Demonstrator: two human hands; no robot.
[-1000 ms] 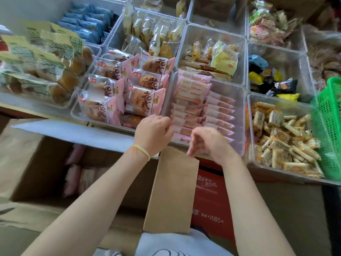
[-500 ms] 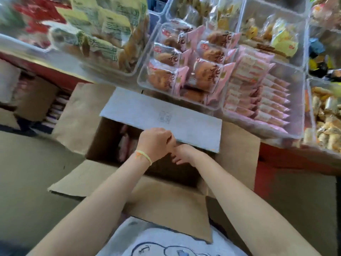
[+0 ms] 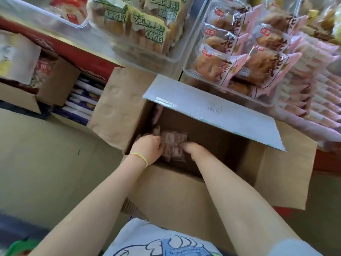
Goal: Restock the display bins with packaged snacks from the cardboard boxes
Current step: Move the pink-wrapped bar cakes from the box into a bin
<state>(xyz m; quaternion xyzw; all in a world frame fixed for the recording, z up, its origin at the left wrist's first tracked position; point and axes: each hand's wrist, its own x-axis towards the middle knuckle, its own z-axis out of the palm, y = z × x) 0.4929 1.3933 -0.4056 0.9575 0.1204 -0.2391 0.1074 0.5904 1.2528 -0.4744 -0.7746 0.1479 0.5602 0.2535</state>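
Here we look down at our two hands inside a big cardboard box (image 3: 177, 189). Far off to the left of our hands sits another open box (image 3: 55, 84), and next to it some blue and white packs (image 3: 83, 100) are stacked. Our left hand (image 3: 147, 148), with a thin yellow band (image 3: 139, 157) on the wrist, is down in the box, its fingers curled onto a bunch of pink snack packs (image 3: 173, 145). Our right hand (image 3: 191, 147) is on the other side of the same bunch, touching it, but its fingers are hidden, so we cannot tell how it holds. Just past our hands a gray flap (image 3: 212, 108) sticks out over the box. Up above our hands is a clear bin (image 3: 129, 50) of green-label cakes (image 3: 145, 26), and to the right of it a clear bin (image 3: 188, 71) of pink cake packs (image 3: 239, 58). Far right lie rows of thin pink packs (image 3: 317, 97).
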